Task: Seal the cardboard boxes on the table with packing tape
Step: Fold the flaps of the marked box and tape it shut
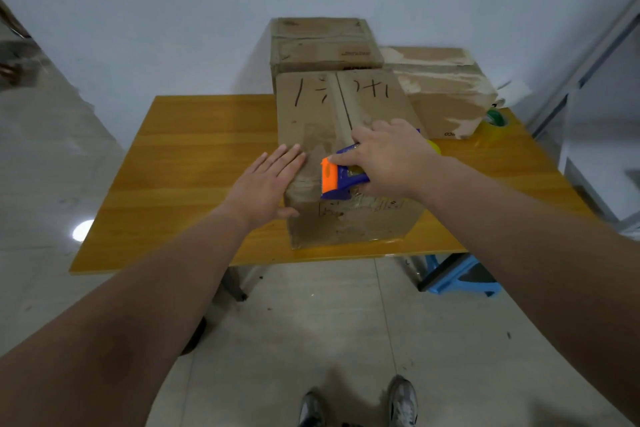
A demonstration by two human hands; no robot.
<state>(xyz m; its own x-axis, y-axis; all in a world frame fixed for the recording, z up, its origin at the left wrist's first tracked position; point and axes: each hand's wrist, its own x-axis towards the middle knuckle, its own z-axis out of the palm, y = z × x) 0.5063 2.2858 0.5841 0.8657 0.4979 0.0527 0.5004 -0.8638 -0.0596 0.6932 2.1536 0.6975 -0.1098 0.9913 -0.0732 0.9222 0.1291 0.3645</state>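
A tall cardboard box (311,107) with black marker strokes on its top stands near the front edge of the wooden table (194,163). My left hand (268,180) lies flat with straight fingers on the box's near left top corner, thumb down its front face. My right hand (384,156) grips a blue and orange tape dispenser (341,180) at the near end of the top's centre seam, where the top meets the front face. Shiny tape runs along the seam behind it.
Two more cardboard boxes stand behind: one (322,42) at the back centre, one with torn paper (446,90) at the right. Rolls of tape (495,121) lie at the table's right edge. A blue stool (460,277) sits under the table's right corner.
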